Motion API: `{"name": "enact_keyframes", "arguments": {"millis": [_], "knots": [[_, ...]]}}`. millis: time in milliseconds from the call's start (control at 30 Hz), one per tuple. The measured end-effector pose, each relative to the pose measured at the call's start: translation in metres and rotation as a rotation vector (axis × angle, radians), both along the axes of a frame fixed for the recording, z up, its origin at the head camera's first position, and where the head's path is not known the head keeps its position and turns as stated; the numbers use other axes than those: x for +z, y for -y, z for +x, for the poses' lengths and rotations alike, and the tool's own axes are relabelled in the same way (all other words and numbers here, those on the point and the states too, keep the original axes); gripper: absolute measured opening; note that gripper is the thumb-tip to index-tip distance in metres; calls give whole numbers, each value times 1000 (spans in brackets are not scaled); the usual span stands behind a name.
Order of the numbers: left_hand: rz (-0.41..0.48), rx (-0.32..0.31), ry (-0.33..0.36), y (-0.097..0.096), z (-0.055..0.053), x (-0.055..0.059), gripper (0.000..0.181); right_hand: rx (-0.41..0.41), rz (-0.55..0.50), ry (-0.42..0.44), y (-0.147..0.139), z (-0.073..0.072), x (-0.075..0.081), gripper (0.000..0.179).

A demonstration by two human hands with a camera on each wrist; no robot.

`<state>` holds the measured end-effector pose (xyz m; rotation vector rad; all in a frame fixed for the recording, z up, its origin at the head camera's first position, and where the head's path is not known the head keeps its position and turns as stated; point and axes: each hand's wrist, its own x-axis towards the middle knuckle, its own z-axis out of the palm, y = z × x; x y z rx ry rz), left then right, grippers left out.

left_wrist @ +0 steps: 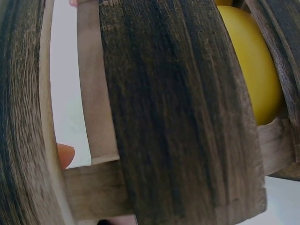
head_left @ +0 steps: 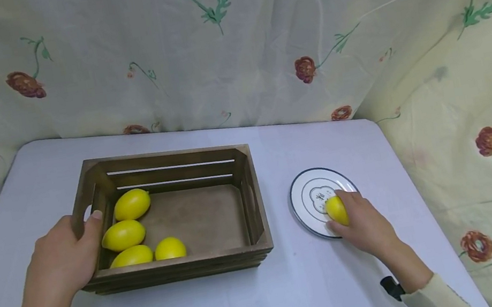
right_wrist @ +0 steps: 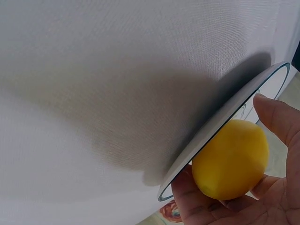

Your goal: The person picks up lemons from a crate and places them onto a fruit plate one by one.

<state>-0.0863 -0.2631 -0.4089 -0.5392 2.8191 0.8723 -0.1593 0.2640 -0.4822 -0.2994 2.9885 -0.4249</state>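
Only the left wrist view showed coarse grain on the wooden crate (head_left: 177, 270) the left hand (head_left: 65, 257) gripped; the right hand (head_left: 366, 221) pinched a smooth lemon (head_left: 336, 211).

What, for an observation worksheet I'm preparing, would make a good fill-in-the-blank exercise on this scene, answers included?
1. The right grip holds a lemon whose colour is ____.
2. In the head view, the wooden crate shows ____ lemons inside it.
3. Of the crate's left and right ends in that view, the left grip holds the ____ one.
4. In that view, the plate lies to the ____ of the crate.

Missing words: yellow; four; left; right.
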Motion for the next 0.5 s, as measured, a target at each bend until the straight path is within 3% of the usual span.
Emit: {"name": "enact_keyframes", "arguments": {"millis": [500], "knots": [[-2,-7,4,1,-1,-1,76,-7,-51,-2,1,-2,-2,78]]}}
